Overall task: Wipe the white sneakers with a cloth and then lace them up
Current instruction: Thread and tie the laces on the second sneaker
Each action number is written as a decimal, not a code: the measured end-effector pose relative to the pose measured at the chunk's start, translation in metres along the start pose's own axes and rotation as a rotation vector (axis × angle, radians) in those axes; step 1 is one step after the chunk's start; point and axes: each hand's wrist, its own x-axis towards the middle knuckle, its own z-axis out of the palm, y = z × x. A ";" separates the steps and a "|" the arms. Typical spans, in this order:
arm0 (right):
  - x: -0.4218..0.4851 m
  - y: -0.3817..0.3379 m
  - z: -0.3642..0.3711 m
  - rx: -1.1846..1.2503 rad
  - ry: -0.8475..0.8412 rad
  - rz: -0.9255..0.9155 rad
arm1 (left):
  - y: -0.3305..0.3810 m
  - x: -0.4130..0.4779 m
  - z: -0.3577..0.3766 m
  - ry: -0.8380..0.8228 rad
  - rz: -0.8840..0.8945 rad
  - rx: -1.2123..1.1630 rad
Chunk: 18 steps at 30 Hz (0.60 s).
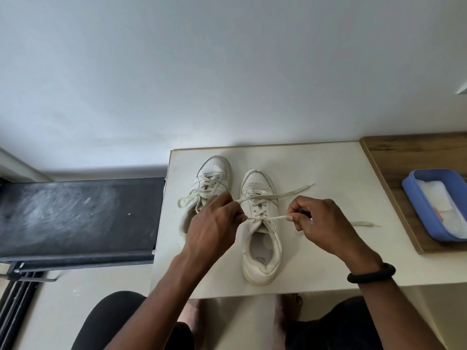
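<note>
- L hand (214, 223): fingers curled, pinching one stretch of the lace (267, 218) just left of the R sneaker's (261, 233) top eyelets; the hand covers the L sneaker's (211, 180) heel part.
- R hand (321, 223): fingers curled, pinching the same lace on the other side of the shoe. The lace is taut between both hands across the tongue.
- One lace end runs up-right from the R sneaker and lies flat on the surface (328, 168); another bit of lace lies on the surface to the right of the R hand.
- Both sneakers sit toes away from the person, side by side, not touching. L sneaker is laced w/ a loose bow and sits near the surface's left edge.
- R sneaker's heel is close to the front edge; toes are near the back edge by the wall (227, 72).
- Open room: a bare stretch right of the R sneaker up to the wood board (404, 152).
- Blue tray (410, 188) is on the board, well apart from the shoes, cut off by the frame edge; folded white cloth (434, 198) inside.
- Black panel (75, 213) butts against the surface's left edge, lower level.
- Black band (370, 274) on R wrist.
</note>
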 end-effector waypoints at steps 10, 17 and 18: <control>0.000 0.008 0.007 -0.045 -0.072 0.081 | 0.000 -0.009 0.004 0.045 0.045 0.253; -0.001 0.026 -0.016 -0.213 -0.043 0.158 | -0.010 -0.001 -0.011 0.004 0.099 0.238; -0.001 0.024 -0.015 -0.227 -0.026 0.151 | -0.014 -0.001 -0.010 0.012 0.107 0.216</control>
